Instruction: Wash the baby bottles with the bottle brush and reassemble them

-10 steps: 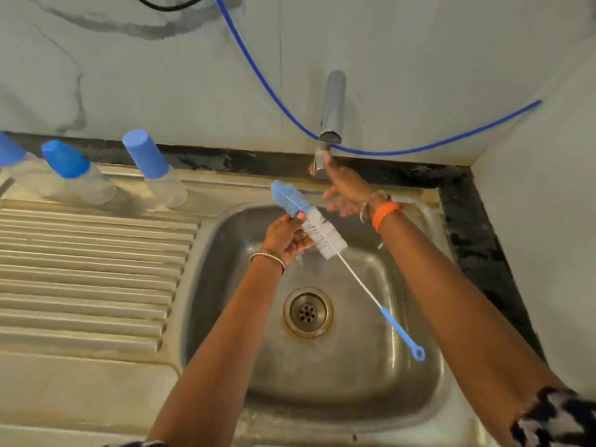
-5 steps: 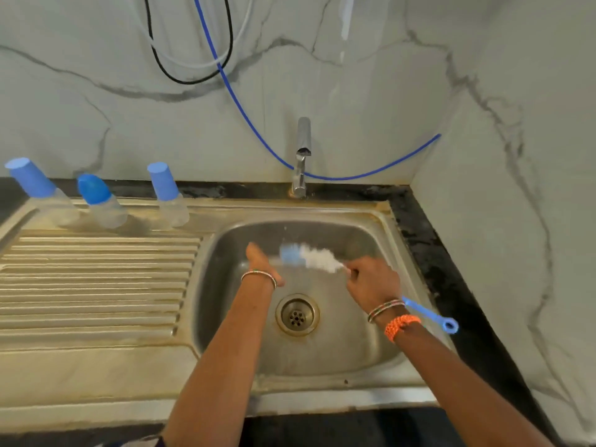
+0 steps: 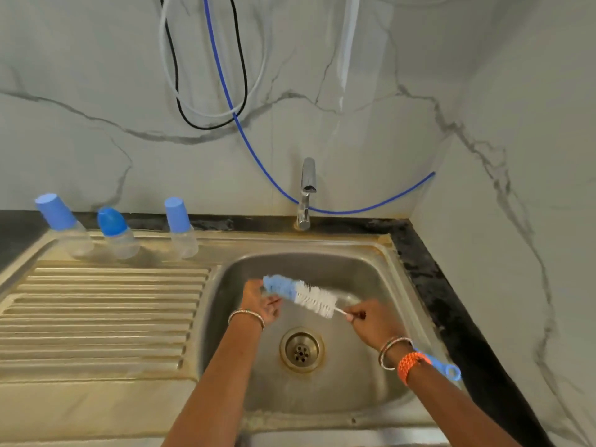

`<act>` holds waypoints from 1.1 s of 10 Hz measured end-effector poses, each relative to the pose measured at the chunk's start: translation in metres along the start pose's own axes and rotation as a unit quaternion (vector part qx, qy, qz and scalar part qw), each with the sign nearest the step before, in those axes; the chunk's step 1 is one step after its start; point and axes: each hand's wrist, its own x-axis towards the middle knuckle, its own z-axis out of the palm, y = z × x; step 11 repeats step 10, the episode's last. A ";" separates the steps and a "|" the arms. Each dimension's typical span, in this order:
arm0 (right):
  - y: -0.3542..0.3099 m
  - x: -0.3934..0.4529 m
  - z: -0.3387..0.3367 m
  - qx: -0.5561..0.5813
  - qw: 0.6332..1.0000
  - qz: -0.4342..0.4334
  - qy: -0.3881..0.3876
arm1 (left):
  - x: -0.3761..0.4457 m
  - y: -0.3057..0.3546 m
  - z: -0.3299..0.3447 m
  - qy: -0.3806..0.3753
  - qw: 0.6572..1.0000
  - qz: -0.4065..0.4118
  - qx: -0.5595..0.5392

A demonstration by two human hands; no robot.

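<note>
since prev frame little moved: right hand (image 3: 374, 324) grips brush (image 3: 303, 296) wire, left hand (image 3: 259, 303) relaxed by bristles, handle part-hidden.

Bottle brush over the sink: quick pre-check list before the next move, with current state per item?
1. Right hand grips bottle brush by its wire stem: ok.
2. Left hand free to take a bottle: ok, fingers only at the bristles.
3. Three capped baby bottles upright behind the drainboard: ok.
4. Any bottle opened for washing: not ok, all caps on.
5. Tap running: cannot tell.
6. Sink drain unblocked: ok.
</note>
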 end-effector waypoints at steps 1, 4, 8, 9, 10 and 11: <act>-0.005 0.026 -0.008 -0.017 1.000 -0.016 0.020 | 0.012 0.007 -0.003 0.015 0.999 0.009 0.045; -0.009 0.119 -0.007 0.013 0.996 -0.091 -0.006 | 0.054 0.058 0.021 0.062 0.977 0.173 -0.106; 0.007 0.257 0.023 0.042 0.992 -0.053 0.103 | 0.127 0.109 0.053 0.090 0.985 0.114 0.098; 0.008 0.267 0.026 0.023 0.991 -0.042 0.125 | 0.127 0.110 0.049 0.070 0.982 0.111 0.133; 0.010 0.266 0.020 -0.019 0.991 -0.008 0.135 | 0.121 0.103 0.052 0.056 0.960 0.133 0.241; 0.010 0.266 0.020 -0.019 0.991 -0.008 0.135 | 0.121 0.103 0.052 0.056 0.960 0.133 0.241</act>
